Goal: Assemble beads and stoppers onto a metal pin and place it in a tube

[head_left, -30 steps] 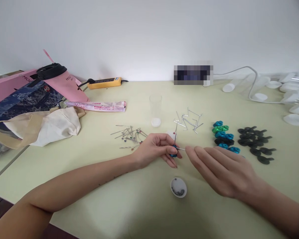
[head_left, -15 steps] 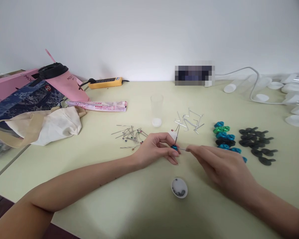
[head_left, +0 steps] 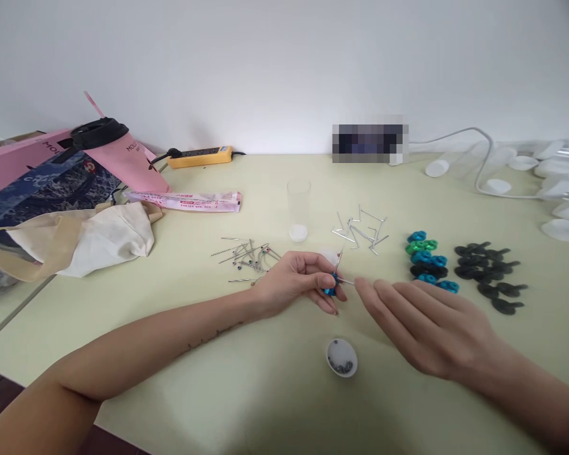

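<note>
My left hand [head_left: 294, 281] pinches a small shiny blue metal part [head_left: 330, 289] between thumb and fingers. A thin steel rod [head_left: 340, 260] rises from that part. My right hand [head_left: 427, 322] is closed at the fingertips on a slim metal hex key [head_left: 346, 281], whose tip meets the blue part from the right; the rest of the key is hidden by the fingers. Nearer to me lies a small white cap [head_left: 342, 357] with tiny dark screws in it. Left of my left hand is a loose pile of thin metal rods with coloured ends [head_left: 249, 258].
Silver L-shaped keys [head_left: 360, 229] lie beyond my hands, beside a clear tube [head_left: 298, 205]. To the right are blue and green metal parts [head_left: 422, 256] and black ones [head_left: 488, 272]. A pink cup [head_left: 128, 158], cloth bag [head_left: 95, 243] and yellow power strip [head_left: 201, 158] stand left.
The blue part has turned a little in my left fingers and shows more. My right hand has rolled, its fingers now more extended along the key.
</note>
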The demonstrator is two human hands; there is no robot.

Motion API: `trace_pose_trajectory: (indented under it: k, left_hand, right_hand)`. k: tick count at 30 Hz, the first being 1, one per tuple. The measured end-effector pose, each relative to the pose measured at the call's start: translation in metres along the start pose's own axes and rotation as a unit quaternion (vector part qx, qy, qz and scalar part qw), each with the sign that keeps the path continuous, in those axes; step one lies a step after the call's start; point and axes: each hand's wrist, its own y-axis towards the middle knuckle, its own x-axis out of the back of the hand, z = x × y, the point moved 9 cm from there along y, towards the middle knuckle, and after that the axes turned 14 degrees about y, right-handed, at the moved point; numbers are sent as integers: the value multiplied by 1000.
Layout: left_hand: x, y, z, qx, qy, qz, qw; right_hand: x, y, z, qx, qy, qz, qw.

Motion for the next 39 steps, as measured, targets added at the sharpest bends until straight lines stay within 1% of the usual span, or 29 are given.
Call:
trace_pose_trajectory:
  k: [3,5,9,15,21,25,29,33,37,39]
  left_hand:
    - [0,0,0,-5,-20,13,1000]
    - [-1,0,-1,-15,-32,22,999]
    - [-4,0,-2,-32,-52,42,997]
    - [-4,0,-3,-40,-56,36,997]
    - [-3,0,-4,-36,-38,22,998]
    - [-1,-1,-5,-42,-27,-2,999]
    - [2,-2,-7,-53,-10,-28,998]
    - [4,-4,-10,-70,19,-53,996]
    - [7,-5,-10,-66,49,-72,994]
    - [7,-6,-10,-62,59,-78,993]
  right_hand:
    - [2,-1,1,18,-19,-2,1000]
    - [2,-1,-3,-1,-6,-8,1000]
    - [0,-4,-9,-55,60,-19,997]
    - [-6,-8,-12,-87,103,-13,991]
    - [-5,-7,-9,-84,103,-10,991]
    - [-7,-7,-9,-86,104,-7,991]
    - [-12,-8,-11,-102,112,7,988]
    - [-10,-8,-11,-110,127,0,986]
    - [-12,-10,-13,-125,146,-2,981]
    - [-13,-12,-15,-145,167,-8,975]
